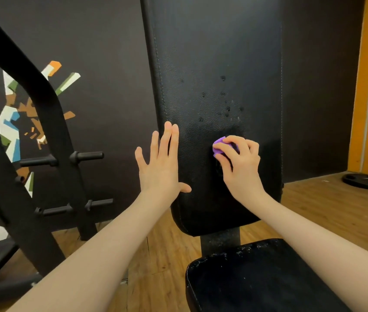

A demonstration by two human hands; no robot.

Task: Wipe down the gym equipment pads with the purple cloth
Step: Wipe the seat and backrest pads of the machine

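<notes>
A tall black back pad (214, 64) stands upright in front of me, with dark wet spots above its middle. My right hand (240, 162) grips a bunched purple cloth (220, 146) and holds it against the pad's lower middle. Only a small part of the cloth shows past the fingers. My left hand (161, 164) lies flat with straight fingers on the pad's left edge. Below, the black seat pad (257, 280) shows white specks along its far rim.
A black steel rack frame (43, 122) with several weight pegs stands at the left, before a dark wall with a colourful mural. A black weight plate (367, 181) lies on the wooden floor at the right, near an orange wall strip.
</notes>
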